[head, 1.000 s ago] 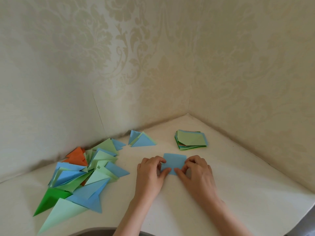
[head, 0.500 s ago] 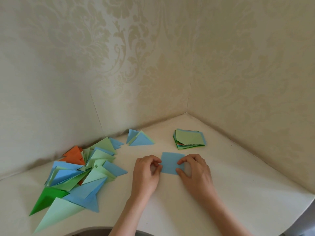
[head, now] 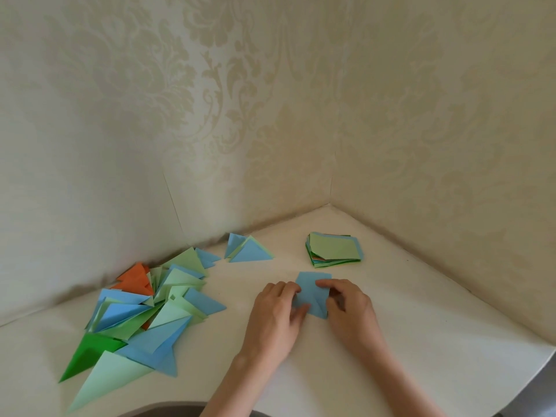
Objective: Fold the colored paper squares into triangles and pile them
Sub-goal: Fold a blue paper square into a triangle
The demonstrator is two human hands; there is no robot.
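Blue paper square (head: 311, 294), thin and matte, lies on the smooth cream table (head: 421, 356) between both hands, one corner pointing at the person. Left hand (head: 275, 314) pinches its near-left edge with curled fingers; right hand (head: 350, 308) pinches the right edge. Left lies the loose pile of folded triangles (head: 144, 314); beyond, a neat stack of flat squares (head: 334, 249).

matt blue paper square (head: 313, 293), smooth off-white table (head: 421, 341), embossed wallpaper (head: 270, 115)
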